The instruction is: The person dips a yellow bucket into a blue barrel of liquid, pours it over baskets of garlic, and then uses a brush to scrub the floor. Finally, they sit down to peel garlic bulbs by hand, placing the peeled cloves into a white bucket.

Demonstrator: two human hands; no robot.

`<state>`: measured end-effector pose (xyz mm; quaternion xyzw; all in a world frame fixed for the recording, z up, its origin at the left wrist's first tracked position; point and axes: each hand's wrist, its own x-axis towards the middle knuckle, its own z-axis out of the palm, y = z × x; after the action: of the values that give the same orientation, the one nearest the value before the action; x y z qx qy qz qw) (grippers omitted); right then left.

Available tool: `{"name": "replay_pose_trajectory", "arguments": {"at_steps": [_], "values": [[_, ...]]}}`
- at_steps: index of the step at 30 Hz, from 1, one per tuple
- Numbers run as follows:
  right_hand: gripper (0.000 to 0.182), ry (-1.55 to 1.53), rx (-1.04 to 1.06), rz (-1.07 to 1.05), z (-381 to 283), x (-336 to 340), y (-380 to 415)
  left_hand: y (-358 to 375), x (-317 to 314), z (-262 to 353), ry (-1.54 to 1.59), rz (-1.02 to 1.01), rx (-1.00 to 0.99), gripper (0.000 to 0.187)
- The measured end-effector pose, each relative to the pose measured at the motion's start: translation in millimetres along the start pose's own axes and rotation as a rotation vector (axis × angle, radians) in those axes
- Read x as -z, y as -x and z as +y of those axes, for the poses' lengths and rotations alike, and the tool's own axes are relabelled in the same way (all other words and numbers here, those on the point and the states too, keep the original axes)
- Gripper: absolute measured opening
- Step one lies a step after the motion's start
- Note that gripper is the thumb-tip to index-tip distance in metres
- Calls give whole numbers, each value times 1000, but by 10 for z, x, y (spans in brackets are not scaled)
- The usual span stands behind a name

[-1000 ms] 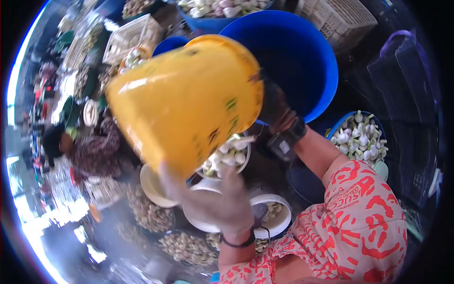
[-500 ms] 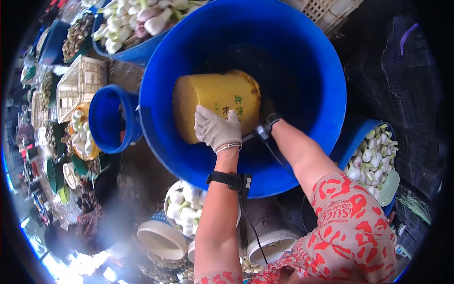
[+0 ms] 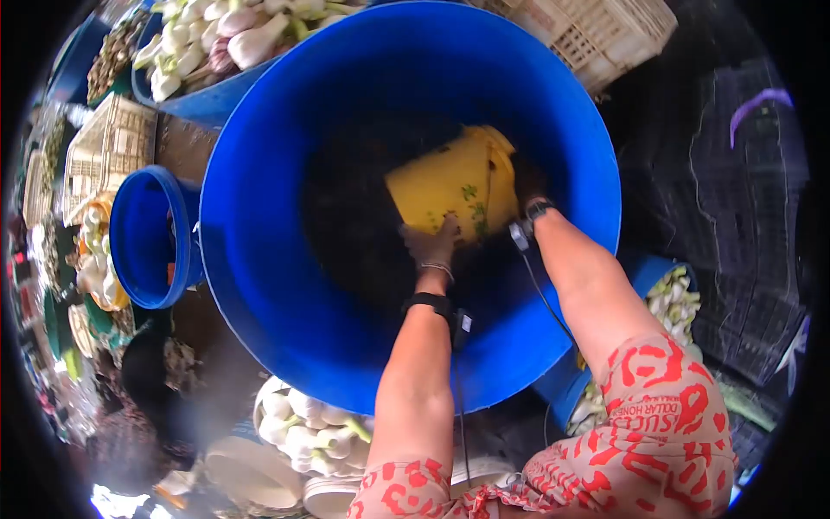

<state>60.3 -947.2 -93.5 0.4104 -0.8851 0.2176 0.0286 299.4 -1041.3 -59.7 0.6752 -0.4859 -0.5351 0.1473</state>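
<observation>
A yellow bucket [image 3: 445, 186] with green lettering lies tilted inside a large blue tub [image 3: 251, 259], its mouth end toward the right. My gloved left hand [image 3: 430, 246] supports it from the near side, thumb against the wall beside the lettering. At the mouth end, my right hand [image 3: 529, 183] holds the rim; most of its fingers are lost in shadow. Dark shade fills the tub's bottom, so what lies there cannot be made out. Each wrist wears a black strap with a small device and a cable.
A small blue bucket [image 3: 143, 238] stands left of the tub. White garlic bulbs fill containers at the upper left [image 3: 216, 39], below [image 3: 311, 428] and at right [image 3: 673, 303]. Plastic crates stand at the top right [image 3: 596, 35] and left [image 3: 108, 151]. Dark sheeting [image 3: 709, 208] covers the right side.
The yellow bucket has gone deeper into the tub and to the right, its base end swinging away from the tub's left wall. Both hands have moved with it, the left into shadow.
</observation>
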Motion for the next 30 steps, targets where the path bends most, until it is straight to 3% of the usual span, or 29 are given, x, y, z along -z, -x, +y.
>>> {"name": "replay_pose_trajectory", "arguments": {"at_steps": [1,2,3,4,6,7,9,12,16,19,22,26,27,30], "values": [[29,-1,37,-9,-42,54,-94,4,16,76,39,-64,52,71],[30,127,-14,-151,-58,154,-114,63,50,116,68,-137,109,62],[31,241,-73,-292,-177,220,-91,56,127,99,281,-239,44,49],[31,226,-68,-301,-419,345,-31,89,237,94,274,-222,48,49],[34,-235,-281,-182,-1021,793,-110,166,323,253,771,-170,542,63],[31,-142,-329,-284,-1139,895,-112,212,366,265,790,-152,542,63],[29,-249,-248,-245,-1323,1140,-15,349,427,258,730,-22,802,77],[23,-356,-156,-241,-1734,1698,141,516,565,428,627,-40,870,89],[24,-296,-9,-235,-2438,2410,317,754,791,452,725,-85,754,95],[18,-201,290,-262,-2905,2928,506,977,935,238,758,-121,654,95],[4,-321,241,-306,-3247,3364,704,1314,1228,240,894,-183,422,91],[6,-343,460,-387,-3689,3972,987,1750,1622,313,1091,-107,365,90],[6,-325,562,-378,-3795,4115,1098,1863,1697,235,1260,-159,302,75],[8,-340,800,-348,-4114,4539,1436,2294,2048,119,1399,-73,290,73]]}}
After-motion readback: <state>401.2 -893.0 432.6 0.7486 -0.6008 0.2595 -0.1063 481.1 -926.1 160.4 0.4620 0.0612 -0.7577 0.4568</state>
